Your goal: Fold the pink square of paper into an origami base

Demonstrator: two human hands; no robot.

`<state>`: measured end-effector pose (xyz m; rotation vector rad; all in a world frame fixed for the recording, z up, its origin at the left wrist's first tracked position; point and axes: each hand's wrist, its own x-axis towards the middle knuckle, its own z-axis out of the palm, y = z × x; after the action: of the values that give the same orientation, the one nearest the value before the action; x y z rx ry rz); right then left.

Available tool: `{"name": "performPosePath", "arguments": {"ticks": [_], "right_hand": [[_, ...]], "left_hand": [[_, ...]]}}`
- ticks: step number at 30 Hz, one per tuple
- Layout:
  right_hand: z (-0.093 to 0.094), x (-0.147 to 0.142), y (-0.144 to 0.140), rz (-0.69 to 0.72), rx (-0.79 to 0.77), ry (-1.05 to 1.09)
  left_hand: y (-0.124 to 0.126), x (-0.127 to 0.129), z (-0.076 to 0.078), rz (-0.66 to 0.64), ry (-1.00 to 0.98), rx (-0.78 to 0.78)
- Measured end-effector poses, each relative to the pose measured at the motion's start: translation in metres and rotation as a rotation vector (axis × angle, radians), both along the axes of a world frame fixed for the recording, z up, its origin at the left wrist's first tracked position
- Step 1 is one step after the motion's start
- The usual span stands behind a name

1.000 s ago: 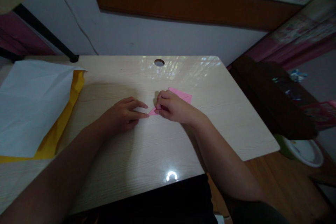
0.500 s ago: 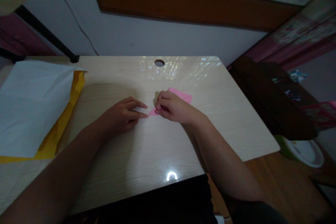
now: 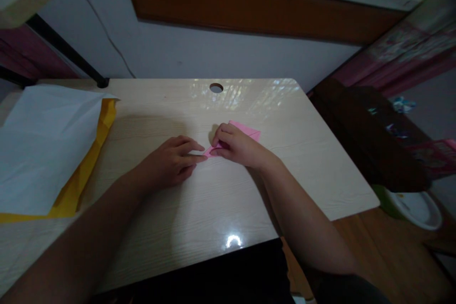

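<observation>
One folded pink paper piece point(image 3: 245, 130), lying flat on a pale wood-grain desk point(image 3: 221, 199), a little beyond the middle of the desktop and nearer the right edge. Colour: bright pink, matte. Form: small, flattened, with a straight crease showing on the exposed far-right part and a narrow pointed tip running out toward the near left. Most of the middle is hidden under the fingers.

Right hand point(image 3: 237, 145): curled over the paper, fingers bent and pressing it down against the desk, thumb and forefinger closed on the left portion near the tip.

Left hand point(image 3: 171, 164): resting palm-down on the desk, loosely open, forefinger extended so that its tip meets the pointed end of the paper; it grips nothing.

Also on the desk: one large white paper sheet point(image 3: 42, 142) at the far left, lying over a yellow sheet point(image 3: 85, 161) whose edge shows along its right side, well apart from the hands; one round cable hole point(image 3: 216, 88) near the far edge.

Off the desk, lower right: a white basin with a green rim point(image 3: 413, 206) on the floor
</observation>
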<state>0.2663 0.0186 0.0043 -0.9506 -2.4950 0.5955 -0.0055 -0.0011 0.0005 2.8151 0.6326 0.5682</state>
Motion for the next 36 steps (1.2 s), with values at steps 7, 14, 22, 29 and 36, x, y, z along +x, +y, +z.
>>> {"name": "performPosePath", "arguments": {"ticks": [7,14,22,29,36], "right_hand": [[0.005,0.019,0.005,-0.202,0.128,0.126],[0.0,0.026,0.01,-0.156,0.033,0.164],[-0.009,0.01,0.008,-0.108,-0.04,0.127],[-0.007,-0.005,0.004,-0.081,-0.034,0.106],[-0.011,0.002,0.007,-0.078,0.034,0.106]], "left_hand": [[0.004,-0.003,-0.002,0.109,0.02,0.078],[0.012,-0.012,-0.004,0.271,0.058,0.068],[0.01,-0.007,-0.002,0.306,0.04,0.143],[0.003,0.002,-0.011,0.135,0.059,0.094],[0.005,0.001,-0.019,0.128,0.098,-0.008]]}}
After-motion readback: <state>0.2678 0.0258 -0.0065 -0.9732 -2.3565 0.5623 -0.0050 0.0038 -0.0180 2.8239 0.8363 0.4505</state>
